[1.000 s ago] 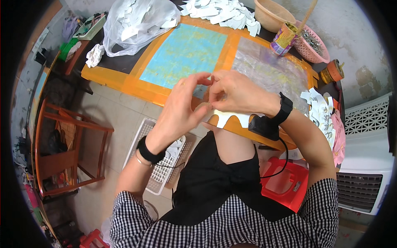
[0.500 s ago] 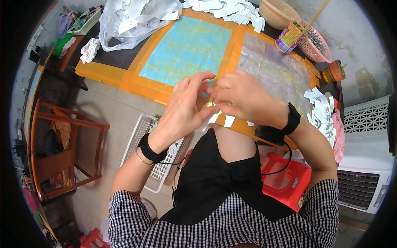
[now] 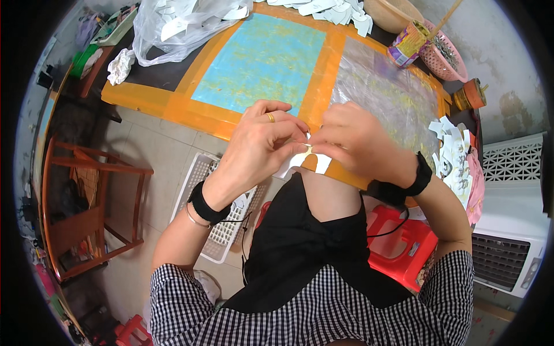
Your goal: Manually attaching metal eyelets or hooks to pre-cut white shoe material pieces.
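Observation:
Over the near edge of the table (image 3: 222,128), both my hands work close together on a small white cut paper piece (image 3: 295,161). My left hand (image 3: 262,141) is closed on it, thumb and fingertips pinching its upper part; a gold ring shows on one finger. Opposite, my right hand (image 3: 358,141) is slightly blurred, its thumb and bent fingers pressed to the piece's other side. A yellowish patch shows on the paper between the thumbs. Just below the right thumb lies another white part (image 3: 324,164); I cannot tell if it belongs to the same piece. My fingers hide the rest.
White cut pieces lie at the back (image 3: 332,12) and on the right (image 3: 453,153). A plastic bag (image 3: 173,37), a tin with a stick (image 3: 407,43) and a pink basket (image 3: 456,69) stand around the tabletop. Below are a white crate (image 3: 190,199), red stool (image 3: 407,248) and wooden chair (image 3: 95,167).
Both hands have shifted slightly right, and their fingertips are a little farther apart. More of the white paper between them now shows. The view has moved slightly.

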